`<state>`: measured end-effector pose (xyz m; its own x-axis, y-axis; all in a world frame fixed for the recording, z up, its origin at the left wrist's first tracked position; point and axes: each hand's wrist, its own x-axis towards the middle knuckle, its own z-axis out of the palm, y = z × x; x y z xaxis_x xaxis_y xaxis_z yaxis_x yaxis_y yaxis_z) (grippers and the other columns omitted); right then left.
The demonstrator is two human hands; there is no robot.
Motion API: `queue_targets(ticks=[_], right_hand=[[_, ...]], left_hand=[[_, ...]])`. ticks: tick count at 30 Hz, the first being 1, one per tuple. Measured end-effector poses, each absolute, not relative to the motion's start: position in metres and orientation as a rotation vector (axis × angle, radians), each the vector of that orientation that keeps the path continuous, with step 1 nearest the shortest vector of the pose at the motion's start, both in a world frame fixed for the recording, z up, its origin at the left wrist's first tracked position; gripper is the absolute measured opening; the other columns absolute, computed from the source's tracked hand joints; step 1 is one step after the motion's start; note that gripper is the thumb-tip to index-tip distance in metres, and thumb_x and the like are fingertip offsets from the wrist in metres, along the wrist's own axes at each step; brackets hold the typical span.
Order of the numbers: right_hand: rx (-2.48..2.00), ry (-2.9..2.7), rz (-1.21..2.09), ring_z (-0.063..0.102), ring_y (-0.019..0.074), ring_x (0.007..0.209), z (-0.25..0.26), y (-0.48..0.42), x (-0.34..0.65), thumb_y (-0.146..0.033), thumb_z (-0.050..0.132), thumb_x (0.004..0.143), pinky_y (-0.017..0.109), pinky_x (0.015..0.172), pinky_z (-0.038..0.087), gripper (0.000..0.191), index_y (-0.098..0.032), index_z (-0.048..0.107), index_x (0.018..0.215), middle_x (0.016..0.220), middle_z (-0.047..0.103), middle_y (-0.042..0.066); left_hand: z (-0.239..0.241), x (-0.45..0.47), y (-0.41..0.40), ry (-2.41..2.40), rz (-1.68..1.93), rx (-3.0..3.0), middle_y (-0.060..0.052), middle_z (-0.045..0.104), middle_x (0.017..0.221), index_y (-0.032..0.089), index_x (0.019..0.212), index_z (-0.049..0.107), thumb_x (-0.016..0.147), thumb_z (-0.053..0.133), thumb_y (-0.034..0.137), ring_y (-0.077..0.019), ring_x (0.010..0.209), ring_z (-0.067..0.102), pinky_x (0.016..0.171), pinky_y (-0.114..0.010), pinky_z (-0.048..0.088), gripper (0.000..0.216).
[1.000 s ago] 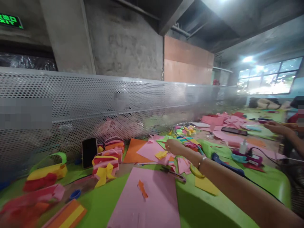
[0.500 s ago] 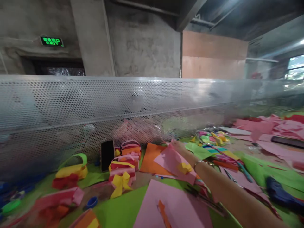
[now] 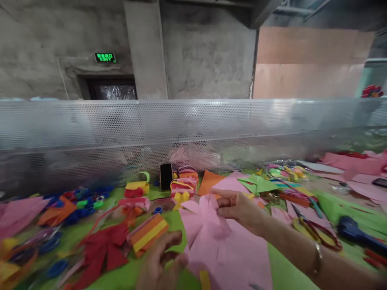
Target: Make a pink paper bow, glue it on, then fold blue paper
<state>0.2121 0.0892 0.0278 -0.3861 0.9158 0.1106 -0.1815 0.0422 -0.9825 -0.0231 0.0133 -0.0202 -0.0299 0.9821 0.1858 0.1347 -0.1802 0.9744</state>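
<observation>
My right hand (image 3: 238, 207) pinches the top of a pink paper cutout (image 3: 207, 219) with petal-like lobes between thumb and fingers. The cutout is held over a flat pink sheet (image 3: 250, 249) on the green paper. My left hand (image 3: 165, 262) is at the bottom, left of the cutout, its blurred fingers bent and apart with nothing between them. Just beyond it lies a striped orange and yellow paper piece (image 3: 148, 235). A red paper bow shape (image 3: 104, 251) lies to its left. A small yellow strip (image 3: 204, 278) is at the near edge of the pink sheet.
Small paper bags (image 3: 183, 186) and a phone (image 3: 166, 177) stand by a perforated metal partition (image 3: 169, 121). On the right are scissors (image 3: 314, 229) and a dark blue tool, perhaps a glue gun (image 3: 356, 233). Blue rings (image 3: 57, 268) and paper scraps cover the left.
My right hand has come back from the far pink sheet and now holds the pink cutout. My left hand has entered at the bottom. The view has turned left.
</observation>
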Motion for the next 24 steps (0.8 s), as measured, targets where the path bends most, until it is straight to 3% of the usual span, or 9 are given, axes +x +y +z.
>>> queue_targets(ticks=[1, 3, 5, 7, 10, 15, 21, 24], right_hand=[[-0.798, -1.406, 1.524, 0.053, 0.0079, 0.054, 0.029, 0.075, 0.204, -0.019, 0.075, 0.060, 0.020, 0.051, 0.037, 0.067, -0.019, 0.055, 0.124, 0.068, 0.067, -0.001], [-0.811, -1.416, 1.506, 0.052, 0.0083, 0.053, 0.028, 0.051, 0.191, -0.016, 0.072, 0.061, 0.020, 0.050, 0.036, 0.072, -0.018, 0.049, 0.129, 0.064, 0.065, -0.003], [-0.835, -1.424, 1.451, 0.053, 0.0095, 0.054, 0.026, 0.033, 0.182, -0.016, 0.071, 0.063, 0.021, 0.052, 0.038, 0.064, -0.017, 0.052, 0.124, 0.063, 0.064, -0.003], [-0.838, -1.433, 1.398, 0.054, 0.0107, 0.056, 0.022, 0.021, 0.176, -0.018, 0.069, 0.065, 0.023, 0.055, 0.040, 0.048, -0.015, 0.058, 0.111, 0.064, 0.063, -0.002], [-0.834, -1.429, 1.339, 0.053, 0.0104, 0.057, 0.019, 0.011, 0.170, -0.019, 0.069, 0.067, 0.022, 0.055, 0.040, 0.032, -0.014, 0.061, 0.098, 0.066, 0.063, -0.001], [-0.794, -1.461, 1.383, 0.052, 0.0096, 0.060, 0.023, 0.014, 0.165, -0.020, 0.072, 0.063, 0.021, 0.055, 0.039, 0.037, -0.016, 0.061, 0.097, 0.071, 0.063, -0.001], [-0.779, -1.512, 1.449, 0.045, 0.0073, 0.051, 0.015, 0.030, 0.159, -0.019, 0.074, 0.056, 0.020, 0.050, 0.034, 0.021, -0.014, 0.061, 0.072, 0.058, 0.058, -0.003], [-0.792, -1.452, 1.444, 0.042, 0.0061, 0.048, 0.008, 0.028, 0.155, -0.017, 0.070, 0.058, 0.019, 0.048, 0.030, 0.017, -0.015, 0.060, 0.072, 0.055, 0.054, -0.006]], left_hand=[[-0.011, -0.021, 0.012, 1.110, 1.245, 1.389, -0.007, 0.068, 0.092, 0.021, 0.097, 0.067, 0.057, 0.076, 0.045, -0.0239, 0.083, 0.061, 0.073, -0.031, 0.050, 0.047], [0.003, -0.017, 0.008, 1.059, 1.203, 1.319, -0.004, 0.066, 0.073, 0.017, 0.083, 0.068, 0.062, 0.073, 0.041, -0.0164, 0.067, 0.057, 0.064, -0.026, 0.046, 0.032], [0.010, -0.016, 0.005, 1.101, 1.210, 1.242, 0.002, 0.054, 0.051, 0.014, 0.063, 0.064, 0.063, 0.071, 0.037, -0.0093, 0.049, 0.044, 0.050, -0.021, 0.036, 0.024], [0.012, -0.017, 0.004, 1.100, 1.227, 1.198, 0.005, 0.047, 0.045, 0.013, 0.056, 0.060, 0.061, 0.073, 0.033, -0.0061, 0.044, 0.034, 0.045, -0.019, 0.027, 0.024], [0.014, -0.020, 0.005, 1.012, 1.211, 1.167, 0.005, 0.050, 0.047, 0.013, 0.061, 0.062, 0.055, 0.077, 0.031, -0.0059, 0.044, 0.036, 0.045, -0.019, 0.027, 0.024], [0.022, -0.024, 0.005, 0.891, 1.212, 1.125, -0.003, 0.067, 0.074, 0.014, 0.084, 0.067, 0.050, 0.080, 0.037, -0.0142, 0.065, 0.057, 0.063, -0.026, 0.044, 0.043], [0.015, -0.027, 0.008, 1.087, 1.285, 1.165, -0.007, 0.067, 0.083, 0.013, 0.106, 0.057, 0.052, 0.077, 0.032, -0.0197, 0.076, 0.060, 0.068, -0.030, 0.045, 0.060], [0.009, -0.027, 0.011, 1.349, 1.322, 1.274, -0.011, 0.066, 0.093, 0.013, 0.098, 0.060, 0.049, 0.076, 0.031, -0.0252, 0.090, 0.058, 0.071, -0.031, 0.044, 0.055]])
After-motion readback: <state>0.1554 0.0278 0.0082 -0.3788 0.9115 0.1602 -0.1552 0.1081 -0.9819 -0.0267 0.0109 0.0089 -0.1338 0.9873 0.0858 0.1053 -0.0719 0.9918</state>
